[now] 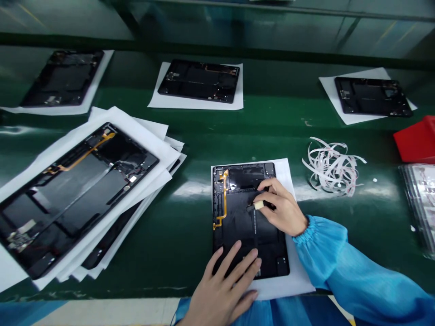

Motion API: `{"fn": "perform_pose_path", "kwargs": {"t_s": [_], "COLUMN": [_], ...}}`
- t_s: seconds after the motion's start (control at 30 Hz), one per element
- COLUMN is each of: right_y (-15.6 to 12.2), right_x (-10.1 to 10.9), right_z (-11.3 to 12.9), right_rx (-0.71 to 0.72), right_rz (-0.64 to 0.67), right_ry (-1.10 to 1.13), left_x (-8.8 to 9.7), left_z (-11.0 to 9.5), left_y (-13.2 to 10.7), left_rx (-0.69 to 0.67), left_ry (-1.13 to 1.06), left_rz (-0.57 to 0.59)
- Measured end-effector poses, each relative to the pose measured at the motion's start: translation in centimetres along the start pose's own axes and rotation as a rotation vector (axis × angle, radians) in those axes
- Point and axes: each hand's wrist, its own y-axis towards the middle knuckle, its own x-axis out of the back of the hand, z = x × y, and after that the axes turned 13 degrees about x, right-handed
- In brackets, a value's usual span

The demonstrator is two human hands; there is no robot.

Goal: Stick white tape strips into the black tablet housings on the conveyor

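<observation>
Left hand [222, 290] rests spread on the tablet shell [238, 222]; right hand [285, 212] (blue cuff [317, 235]) pinches a cream-tipped piece [258, 205]

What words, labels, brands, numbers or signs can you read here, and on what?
None can be read.
Dark strip on the panel under the left hand: pale marks, too small to read.
Back middle panel: a row of tiny pale marks, too small to read.
Tangled white strips: faint pinkish marks, too blurred.
</observation>
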Motion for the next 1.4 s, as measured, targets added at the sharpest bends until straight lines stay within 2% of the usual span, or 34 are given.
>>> {"fn": "perform_pose_path", "kwargs": {"t_s": [0.37,1.03,1.17,1.33,1.4], "right_y": [0.0,-0.1,-0.2,-0.5,-0.4], "right_x": [-0.2,-0.3,-0.2,-0.2,-0.2], "right_z": [0.2,0.1,0.1,0.1,0.2], "right_rx": [-0.023,0.011,0.034,-0.028,-0.063], "right_rz": [0.054,0.075,0.088,0.019,-0.072], "right_ry": [-0.047,-0.101,-0.092,0.006,0.049], "left_x": [-0.4,0.3,0.9,1.8,2.0], "left_z": [0.4,-0.1,-0.1,0.1,0.3], "left_y": [-0.2,-0.2,-0.3,1.1,1.9], "left_rx": [-0.028,0.039,0.084,0.082,0.038], "left_ry": [-0.002,-0.014,0.066,0.152,0.151], "left_rz": [-0.007,0.042,0.089,0.095,0.098]}}
